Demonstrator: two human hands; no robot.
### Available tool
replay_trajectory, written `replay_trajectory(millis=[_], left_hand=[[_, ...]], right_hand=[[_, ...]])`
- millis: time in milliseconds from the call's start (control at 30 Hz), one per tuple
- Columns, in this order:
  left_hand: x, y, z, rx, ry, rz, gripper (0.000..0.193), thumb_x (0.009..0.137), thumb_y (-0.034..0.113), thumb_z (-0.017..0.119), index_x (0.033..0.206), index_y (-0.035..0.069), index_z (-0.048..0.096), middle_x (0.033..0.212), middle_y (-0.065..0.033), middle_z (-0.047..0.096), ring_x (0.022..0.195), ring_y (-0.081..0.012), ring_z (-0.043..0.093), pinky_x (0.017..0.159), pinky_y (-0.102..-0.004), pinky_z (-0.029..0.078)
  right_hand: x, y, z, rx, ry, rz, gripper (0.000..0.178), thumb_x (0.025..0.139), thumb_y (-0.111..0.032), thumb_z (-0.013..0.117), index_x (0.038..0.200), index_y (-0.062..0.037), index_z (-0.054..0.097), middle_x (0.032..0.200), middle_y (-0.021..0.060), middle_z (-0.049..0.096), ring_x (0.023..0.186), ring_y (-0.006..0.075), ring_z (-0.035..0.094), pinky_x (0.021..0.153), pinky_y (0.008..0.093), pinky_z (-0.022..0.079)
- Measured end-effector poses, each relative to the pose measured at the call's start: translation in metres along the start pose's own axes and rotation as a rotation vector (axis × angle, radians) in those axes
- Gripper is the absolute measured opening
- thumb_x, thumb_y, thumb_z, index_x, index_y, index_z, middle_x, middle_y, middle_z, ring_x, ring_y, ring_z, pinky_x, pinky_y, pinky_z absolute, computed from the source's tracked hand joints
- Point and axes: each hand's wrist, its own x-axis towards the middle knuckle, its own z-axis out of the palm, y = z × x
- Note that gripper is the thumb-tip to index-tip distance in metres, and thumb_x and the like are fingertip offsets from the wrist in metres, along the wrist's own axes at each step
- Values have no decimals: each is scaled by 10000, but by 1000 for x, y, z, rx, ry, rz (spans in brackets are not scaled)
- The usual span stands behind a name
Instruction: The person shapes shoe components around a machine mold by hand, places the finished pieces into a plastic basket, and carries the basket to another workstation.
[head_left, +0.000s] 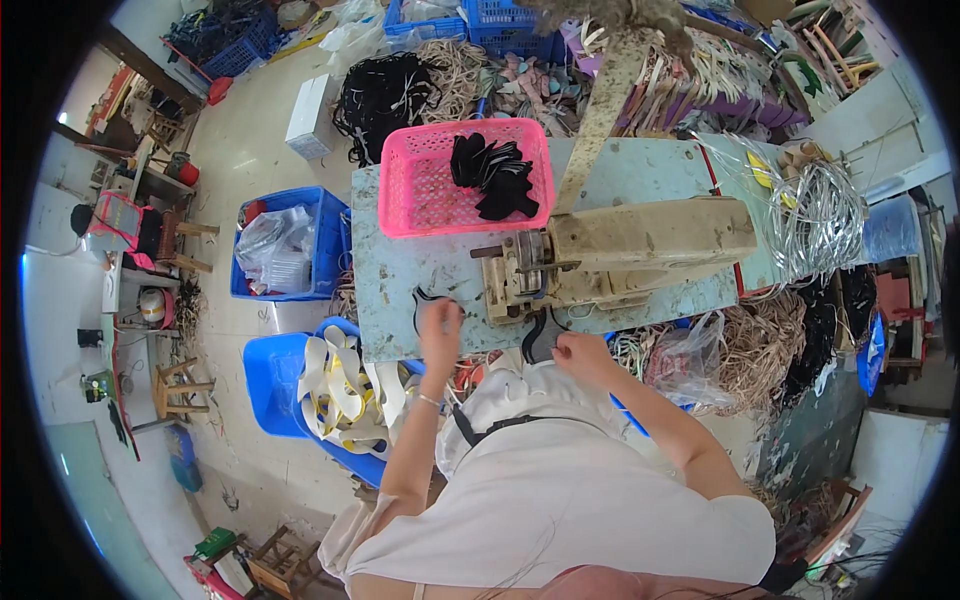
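Observation:
My left hand (438,330) is over the left part of the table, its fingers closed on a small curved black-edged piece (419,297) and covering much of it. My right hand (580,354) pinches the edge of a dark grey cut piece with black curved ends (542,338), fabric or leather, at the front table edge. That piece's far end lies beside the head of a worn beige sewing machine (650,240). Behind the machine head, a pink perforated basket (400,165) holds several black cut pieces (495,175).
The machine stands on a pale blue-green table (375,320). To its left are a blue crate (240,265) with plastic bags and a blue tub (265,385) with white and yellow strips. Silvery strips (815,225) are piled at right. A white box (311,120) is on the floor.

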Motion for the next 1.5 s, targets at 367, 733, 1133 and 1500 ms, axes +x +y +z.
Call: replay_trajectory(millis=[367, 733, 1133, 1500], left_hand=[[-21, 166, -50, -671, -651, -37, 285, 874, 211, 565, 1020, -29, 516, 785, -91, 543, 725, -146, 478, 681, -265, 409], [15, 169, -59, -947, -545, -287, 222, 928, 225, 480, 910, 14, 546, 762, 76, 435, 715, -18, 351, 649, -168, 299], [64, 158, -33, -1248, -424, -581, 250, 885, 239, 525, 981, 22, 607, 918, -45, 626, 843, -99, 570, 707, -258, 456], [13, -100, -6, -623, 227, -505, 348, 884, 248, 553, 1095, -29, 539, 965, -55, 587, 845, -117, 515, 752, -250, 407]], right_hand=[[-28, -88, -120, 972, 110, 137, 177, 761, -132, 681, 902, -50, 611, 778, 1, 596, 709, 119, 576, 622, 236, 447], [5, -81, -138, 1151, -122, 176, 236, 856, -238, 596, 892, -6, 620, 754, -13, 594, 637, 45, 491, 543, 188, 365], [56, -6, -88, 1767, -2, 300, 210, 847, -213, 546, 692, -71, 549, 622, 22, 558, 443, 81, 425, 401, 212, 259], [15, 37, 67, -63, 60, 57, 318, 793, -363, 578, 757, -47, 564, 740, 129, 610, 716, 337, 589, 622, 442, 445]])
